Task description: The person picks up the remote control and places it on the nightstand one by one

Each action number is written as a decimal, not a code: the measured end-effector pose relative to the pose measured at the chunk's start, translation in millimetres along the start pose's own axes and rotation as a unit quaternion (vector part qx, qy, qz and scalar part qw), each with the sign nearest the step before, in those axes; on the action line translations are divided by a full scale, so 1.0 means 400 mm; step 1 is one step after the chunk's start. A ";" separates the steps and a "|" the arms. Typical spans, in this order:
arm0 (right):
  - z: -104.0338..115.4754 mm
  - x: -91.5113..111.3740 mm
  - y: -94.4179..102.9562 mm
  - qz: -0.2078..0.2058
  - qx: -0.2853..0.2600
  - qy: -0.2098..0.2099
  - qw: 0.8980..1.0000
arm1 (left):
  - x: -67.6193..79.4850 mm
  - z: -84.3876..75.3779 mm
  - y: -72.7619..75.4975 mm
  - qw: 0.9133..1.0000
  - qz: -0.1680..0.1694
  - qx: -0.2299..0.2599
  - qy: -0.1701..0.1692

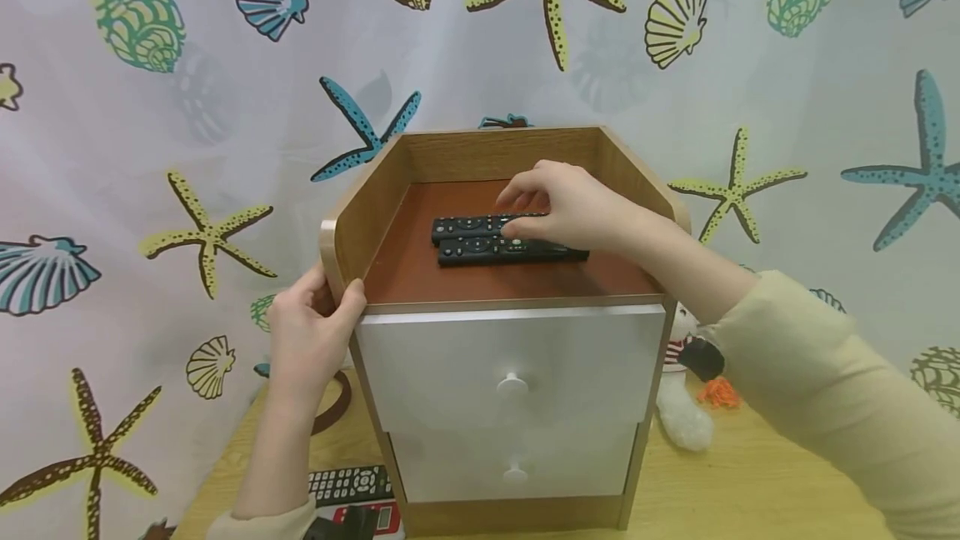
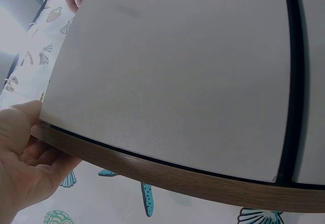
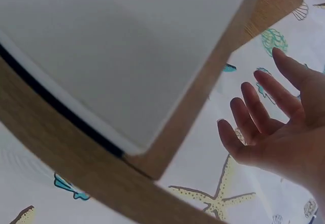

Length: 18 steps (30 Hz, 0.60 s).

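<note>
A small wooden cabinet (image 1: 480, 158) with two white drawers stands on the table, and its raised rim surrounds a reddish-brown top. Two black remote controls lie side by side on that top, a rear remote (image 1: 455, 227) and a front remote (image 1: 467, 252). Over their right part hovers my right hand (image 1: 573, 205), fingers loosely bent and nothing held; the right wrist view shows the fingers apart from one another. My left hand (image 1: 309, 332) grips the cabinet's left front corner, thumb at the front edge and fingers round the outer side, as the left wrist view also shows.
Left of the cabinet are another remote (image 1: 345, 484), a red and white device (image 1: 387, 515) and a brown ring (image 1: 337, 408). To the right, a white plush toy (image 1: 684, 417) and an orange fluffy piece (image 1: 718, 392) are on the table (image 1: 750, 482). A seashell-print curtain (image 1: 465, 90) hangs behind.
</note>
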State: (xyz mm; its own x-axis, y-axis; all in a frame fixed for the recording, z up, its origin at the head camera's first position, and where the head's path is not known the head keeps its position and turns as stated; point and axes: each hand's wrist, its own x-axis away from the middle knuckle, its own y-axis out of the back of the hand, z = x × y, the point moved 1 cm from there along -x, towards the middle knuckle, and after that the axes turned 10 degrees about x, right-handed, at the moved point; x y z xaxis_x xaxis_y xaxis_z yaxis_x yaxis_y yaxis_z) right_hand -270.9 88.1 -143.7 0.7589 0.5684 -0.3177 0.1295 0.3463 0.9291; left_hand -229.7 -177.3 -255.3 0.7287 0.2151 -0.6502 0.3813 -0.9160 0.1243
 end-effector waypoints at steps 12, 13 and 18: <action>-0.017 0.109 0.077 -0.144 -0.035 -0.023 0.989 | 0.000 -0.012 0.000 1.000 0.006 0.006 0.001; -0.017 0.124 0.079 -0.163 -0.037 -0.026 0.986 | 0.000 -0.012 0.000 1.000 0.006 0.006 0.003; -0.026 0.196 0.071 -0.259 -0.033 -0.032 0.965 | 0.000 -0.010 0.000 1.000 0.004 0.004 0.008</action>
State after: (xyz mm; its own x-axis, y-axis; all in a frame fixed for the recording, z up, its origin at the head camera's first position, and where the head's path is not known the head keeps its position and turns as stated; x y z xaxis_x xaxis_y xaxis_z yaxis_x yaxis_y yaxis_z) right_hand -214.2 150.2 -144.0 0.6421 0.2595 -0.7213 0.4626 0.6191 0.6346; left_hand -227.3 -176.1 -252.3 0.7405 0.2135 -0.6372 0.3717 -0.9201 0.1237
